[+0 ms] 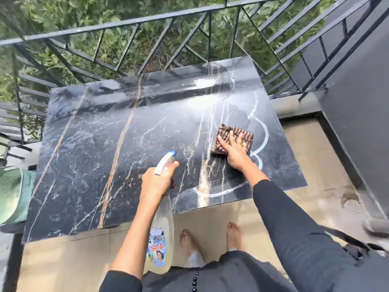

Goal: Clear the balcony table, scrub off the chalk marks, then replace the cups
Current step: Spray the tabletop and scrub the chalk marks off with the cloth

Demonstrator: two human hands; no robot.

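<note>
Table (105, 144) wet, right hand (235, 152) flat on cloth (223, 140) beside chalk marks (264, 131), left fingers (168, 168) gripping spray bottle (162, 228), perhaps half-full.

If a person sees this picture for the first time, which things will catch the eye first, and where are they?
The dark marble table fills the middle, wet and shiny, with white chalk loops remaining along its right side. The right hand presses a brown scrub cloth flat beside those loops. The left hand holds a spray bottle over the near edge.
</note>
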